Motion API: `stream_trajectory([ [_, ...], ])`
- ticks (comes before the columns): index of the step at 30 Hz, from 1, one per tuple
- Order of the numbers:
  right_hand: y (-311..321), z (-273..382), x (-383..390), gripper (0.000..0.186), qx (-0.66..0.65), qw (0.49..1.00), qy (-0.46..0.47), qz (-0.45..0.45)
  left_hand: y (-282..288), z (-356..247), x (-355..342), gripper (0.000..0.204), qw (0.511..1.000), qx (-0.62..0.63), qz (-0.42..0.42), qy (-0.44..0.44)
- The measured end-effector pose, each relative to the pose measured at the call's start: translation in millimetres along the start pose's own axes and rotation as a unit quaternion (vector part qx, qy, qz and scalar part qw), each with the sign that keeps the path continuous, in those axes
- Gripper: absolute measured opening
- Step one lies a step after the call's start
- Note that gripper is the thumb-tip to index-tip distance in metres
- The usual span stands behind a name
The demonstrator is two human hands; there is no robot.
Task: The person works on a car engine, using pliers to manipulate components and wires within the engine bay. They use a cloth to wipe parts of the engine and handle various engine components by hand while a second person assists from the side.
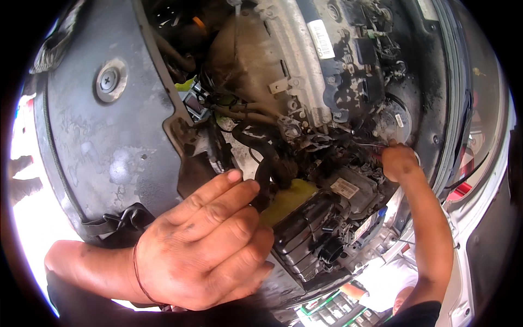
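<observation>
My left hand [210, 250] is raised at the front of the engine bay, its back toward me and a thin cord round the wrist. Its fingers are loosely bent and apart, with nothing visible in them; the palm is hidden. Deep on the right side, my right hand [400, 162] is closed round the reddish handle of a screwdriver-like tool [369, 145]. The thin metal shaft points left into dark hoses and wiring beside the engine [297, 60]. Just beyond that hand sits a round strut mount [395, 122]. What the tool's tip touches cannot be made out.
A black ribbed plastic box [305, 231] and a grey labelled module [354, 188] lie between my arms. On the left stretches a grey body panel [122, 152]. A person in a white shirt [387, 286] is at the lower right, by a green-edged tray [338, 308].
</observation>
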State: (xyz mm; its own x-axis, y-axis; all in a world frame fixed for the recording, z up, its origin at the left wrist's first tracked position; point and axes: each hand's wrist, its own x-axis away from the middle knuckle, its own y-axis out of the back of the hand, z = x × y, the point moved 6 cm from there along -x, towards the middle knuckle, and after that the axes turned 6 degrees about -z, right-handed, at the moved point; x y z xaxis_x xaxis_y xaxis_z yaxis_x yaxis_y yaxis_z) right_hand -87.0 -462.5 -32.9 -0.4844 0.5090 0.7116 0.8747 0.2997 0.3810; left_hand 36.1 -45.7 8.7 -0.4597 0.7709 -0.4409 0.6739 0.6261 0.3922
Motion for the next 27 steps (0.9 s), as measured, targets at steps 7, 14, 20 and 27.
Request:
stream_trajectory([
  [7, -35, -17, 90, 0.037, -0.674, 0.718, -0.094, 0.148, -4, -11, -11, 0.029, 0.995, -0.070, 0.063, -0.027],
  [14, -57, 51, 98, 0.056, -0.918, 0.391, -0.038, 0.047, -24, -22, -9, 0.026, 0.978, -0.185, 0.071, -0.059],
  [20, -80, 91, 57, 0.063, -0.980, 0.181, -0.013, 0.086, -29, -38, -18, 0.030, 0.967, -0.244, 0.039, -0.063],
  [27, -44, 107, 51, 0.006, -0.966, -0.225, 0.120, -0.041, -155, -68, -153, 0.044, 0.980, -0.145, 0.122, 0.069],
])
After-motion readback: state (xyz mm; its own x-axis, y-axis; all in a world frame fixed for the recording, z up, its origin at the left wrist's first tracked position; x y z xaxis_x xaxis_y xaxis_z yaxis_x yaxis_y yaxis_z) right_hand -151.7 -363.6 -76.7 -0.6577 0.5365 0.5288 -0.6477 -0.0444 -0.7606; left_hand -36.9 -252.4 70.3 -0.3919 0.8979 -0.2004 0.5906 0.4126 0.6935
